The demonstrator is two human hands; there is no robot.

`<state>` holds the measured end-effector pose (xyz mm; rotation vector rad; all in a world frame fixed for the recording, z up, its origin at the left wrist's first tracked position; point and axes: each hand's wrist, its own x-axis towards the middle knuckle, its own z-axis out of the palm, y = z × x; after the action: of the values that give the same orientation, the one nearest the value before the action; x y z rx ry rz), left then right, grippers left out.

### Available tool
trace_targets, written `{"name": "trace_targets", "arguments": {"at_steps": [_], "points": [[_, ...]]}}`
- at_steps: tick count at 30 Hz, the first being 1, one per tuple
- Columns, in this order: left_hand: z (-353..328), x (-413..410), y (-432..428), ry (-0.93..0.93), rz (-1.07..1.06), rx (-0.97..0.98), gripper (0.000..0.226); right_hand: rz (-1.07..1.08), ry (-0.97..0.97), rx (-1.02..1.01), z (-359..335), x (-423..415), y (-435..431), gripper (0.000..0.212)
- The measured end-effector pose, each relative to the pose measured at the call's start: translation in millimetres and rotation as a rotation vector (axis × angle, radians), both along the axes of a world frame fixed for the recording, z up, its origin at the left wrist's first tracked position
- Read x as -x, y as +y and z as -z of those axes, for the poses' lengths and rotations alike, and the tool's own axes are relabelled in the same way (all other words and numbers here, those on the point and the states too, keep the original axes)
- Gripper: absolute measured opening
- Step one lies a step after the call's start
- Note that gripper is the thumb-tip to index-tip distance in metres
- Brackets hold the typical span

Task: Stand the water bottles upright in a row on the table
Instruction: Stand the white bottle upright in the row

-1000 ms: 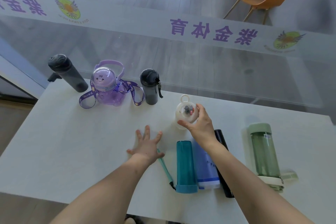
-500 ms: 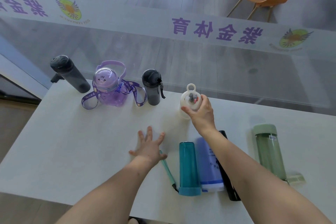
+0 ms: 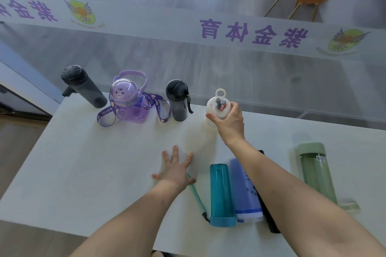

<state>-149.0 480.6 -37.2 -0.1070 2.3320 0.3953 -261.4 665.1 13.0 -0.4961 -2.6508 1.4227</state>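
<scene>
Right hand [image 3: 229,123] wrapped round the white bottle [image 3: 217,108], upright at the far edge of the table [image 3: 94,173], just right of the small dark bottle [image 3: 177,100]. Left hand [image 3: 175,171] flat on the tabletop, fingers spread, holding nothing. Back row so far: tall dark bottle [image 3: 83,85], purple bottle [image 3: 127,100] w/ strap, small dark one, all standing. Lying down near the front: teal bottle [image 3: 221,192], blue-and-white bottle [image 3: 244,194], a black one (mostly under the right forearm) and the green bottle [image 3: 315,171].
</scene>
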Motion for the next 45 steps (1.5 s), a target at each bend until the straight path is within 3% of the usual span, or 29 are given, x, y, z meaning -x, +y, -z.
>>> {"name": "trace_targets", "arguments": {"at_steps": [45], "points": [[3.2,0.5,-0.6,-0.017,0.015,0.006,0.095,-0.03,-0.043,-0.025,-3.9,8.6,-4.3,0.076]]}}
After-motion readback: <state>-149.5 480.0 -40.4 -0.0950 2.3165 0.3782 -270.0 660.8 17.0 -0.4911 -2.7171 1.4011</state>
